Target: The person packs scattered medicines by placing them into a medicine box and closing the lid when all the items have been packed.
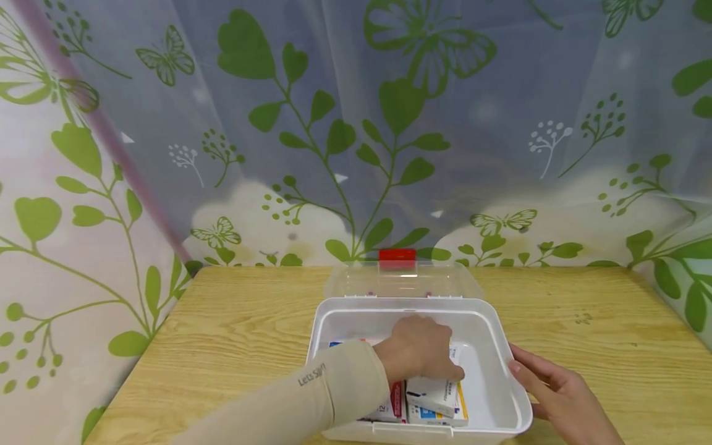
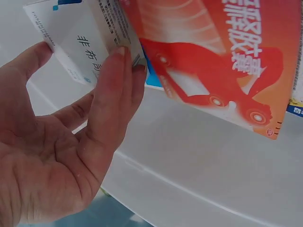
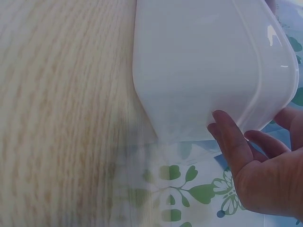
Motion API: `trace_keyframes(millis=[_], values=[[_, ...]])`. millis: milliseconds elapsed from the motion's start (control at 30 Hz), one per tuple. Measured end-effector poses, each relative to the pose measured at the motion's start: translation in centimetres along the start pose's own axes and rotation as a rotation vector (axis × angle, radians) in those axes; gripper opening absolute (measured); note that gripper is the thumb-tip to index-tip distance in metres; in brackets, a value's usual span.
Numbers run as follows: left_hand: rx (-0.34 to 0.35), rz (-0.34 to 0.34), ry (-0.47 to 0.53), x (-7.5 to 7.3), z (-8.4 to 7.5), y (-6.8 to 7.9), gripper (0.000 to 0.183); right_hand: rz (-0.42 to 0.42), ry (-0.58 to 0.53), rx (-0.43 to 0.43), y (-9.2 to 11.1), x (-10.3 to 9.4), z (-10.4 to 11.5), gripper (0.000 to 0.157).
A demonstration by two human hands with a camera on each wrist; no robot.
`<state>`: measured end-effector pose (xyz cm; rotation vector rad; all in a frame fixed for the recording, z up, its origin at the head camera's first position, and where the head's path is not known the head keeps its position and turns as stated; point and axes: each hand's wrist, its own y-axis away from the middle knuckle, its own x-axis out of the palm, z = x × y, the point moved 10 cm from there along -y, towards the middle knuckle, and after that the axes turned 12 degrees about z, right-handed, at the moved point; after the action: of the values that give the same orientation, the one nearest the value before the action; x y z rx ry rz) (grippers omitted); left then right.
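Note:
A white plastic storage box stands on the table with several medicine boxes inside. My left hand reaches down into it. In the left wrist view, the left hand holds a white medicine box between thumb and fingers. Beside that lies an orange-red medicine box with a car-like figure printed on it. My right hand holds the storage box at its right rim, thumb on the rim. In the right wrist view, the fingers of that hand lie against the outer wall.
The clear lid with a red latch is folded back behind the storage box. A wooden table carries it. Curtains with leaves and butterflies hang behind and at both sides.

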<state>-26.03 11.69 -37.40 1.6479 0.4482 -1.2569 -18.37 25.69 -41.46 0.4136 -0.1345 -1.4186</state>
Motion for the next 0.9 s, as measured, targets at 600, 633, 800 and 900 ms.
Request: trace_keyframes(millis=[600,633,800,900], values=[[-0.102,0.005,-0.211,0.6,-0.07,0.02,0.053,-0.003,0.018,0.017,-0.01,0.12,-0.07,0.068],[-0.102,0.008,-0.218,0.66,-0.06,0.07,0.054,-0.003,0.02,0.018,-0.01,0.13,-0.06,0.068],[-0.114,0.017,-0.219,0.68,0.18,0.21,0.06,0.003,0.008,0.022,-0.07,0.19,-0.14,0.068],[-0.116,0.031,-0.205,0.45,0.57,0.6,0.062,0.012,0.009,0.026,-0.09,0.15,-0.17,0.068]])
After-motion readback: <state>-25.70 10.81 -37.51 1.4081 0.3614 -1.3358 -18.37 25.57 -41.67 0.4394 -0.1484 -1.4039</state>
